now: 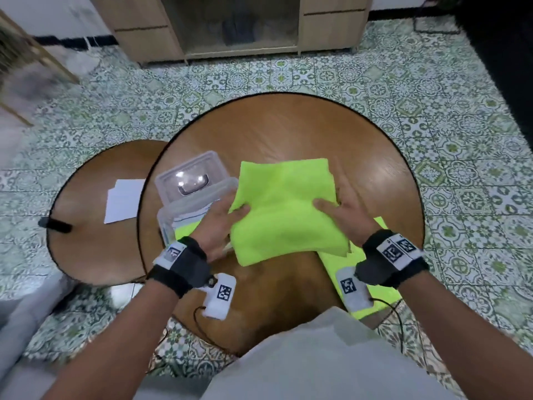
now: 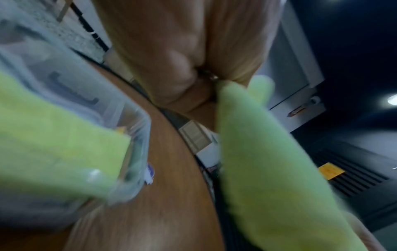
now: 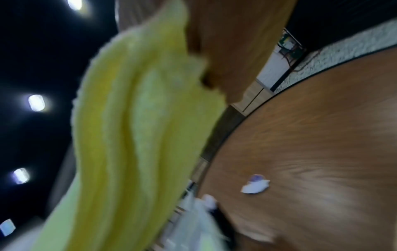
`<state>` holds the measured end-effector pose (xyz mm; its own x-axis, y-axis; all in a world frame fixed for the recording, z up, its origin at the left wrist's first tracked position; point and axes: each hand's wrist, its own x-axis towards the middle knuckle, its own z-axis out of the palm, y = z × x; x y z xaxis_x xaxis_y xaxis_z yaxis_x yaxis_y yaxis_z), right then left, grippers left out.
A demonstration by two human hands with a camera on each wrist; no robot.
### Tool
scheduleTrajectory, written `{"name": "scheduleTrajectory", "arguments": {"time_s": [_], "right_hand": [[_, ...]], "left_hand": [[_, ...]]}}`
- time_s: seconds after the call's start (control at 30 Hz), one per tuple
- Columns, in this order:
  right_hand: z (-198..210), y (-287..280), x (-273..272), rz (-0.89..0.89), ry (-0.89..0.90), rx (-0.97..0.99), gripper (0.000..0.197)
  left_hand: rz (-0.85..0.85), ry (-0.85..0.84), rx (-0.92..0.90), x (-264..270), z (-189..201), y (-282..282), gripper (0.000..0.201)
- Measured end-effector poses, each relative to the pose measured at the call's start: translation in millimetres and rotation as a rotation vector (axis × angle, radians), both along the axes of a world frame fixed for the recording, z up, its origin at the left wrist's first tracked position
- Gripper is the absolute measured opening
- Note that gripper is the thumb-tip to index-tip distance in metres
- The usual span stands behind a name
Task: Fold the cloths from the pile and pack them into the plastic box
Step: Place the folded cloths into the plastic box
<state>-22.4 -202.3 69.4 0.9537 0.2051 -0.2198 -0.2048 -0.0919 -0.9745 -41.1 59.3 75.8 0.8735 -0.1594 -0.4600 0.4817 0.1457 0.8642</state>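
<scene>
A folded lime-green cloth (image 1: pixel 285 209) hangs above the round wooden table (image 1: pixel 288 131), held from both sides. My left hand (image 1: pixel 227 217) pinches its left edge, thumb on top. My right hand (image 1: pixel 340 209) pinches the right edge the same way. The clear plastic box (image 1: pixel 170 223) stands at the table's left, under my left hand, with green cloth (image 1: pixel 187 230) inside it. Its lid (image 1: pixel 190 177) leans behind it. More green cloth (image 1: pixel 380 284) lies on the table under my right wrist. The wrist views show the cloth (image 2: pixel 268 169) (image 3: pixel 133 135) blurred, close up.
A smaller round table (image 1: pixel 95 255) at the left carries white paper (image 1: pixel 122 200) and a black object (image 1: pixel 54 225). A small white scrap (image 3: pixel 255 186) lies on the big table. A wooden cabinet (image 1: pixel 236 24) stands on the patterned tile floor beyond.
</scene>
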Motion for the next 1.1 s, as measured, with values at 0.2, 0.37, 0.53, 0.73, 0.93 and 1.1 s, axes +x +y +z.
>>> {"name": "scheduleTrajectory", "arguments": {"time_s": [0.2, 0.37, 0.53, 0.73, 0.93, 1.1], "right_hand": [[53, 27, 19, 0.064, -0.183, 0.167, 0.059], [64, 57, 23, 0.400, -0.164, 0.292, 0.027], [50, 86, 29, 0.503, -0.155, 0.098, 0.048], [25, 118, 41, 0.418, 0.004, 0.006, 0.039], [-28, 163, 56, 0.274, 0.520, -0.110, 0.057], [-46, 202, 69, 0.412, -0.145, -0.693, 0.070]], "left_hand": [[0.065, -0.179, -0.183, -1, 49, 43, 0.063], [0.041, -0.086, -0.617, -16, 34, 86, 0.037], [0.147, 0.150, -0.585, -29, 5, 109, 0.079], [0.103, 0.238, -0.210, -40, -12, 137, 0.063], [0.285, -0.051, 0.277, -27, -31, 149, 0.039], [0.117, -0.194, 0.552, 0, -62, 171, 0.039]]}}
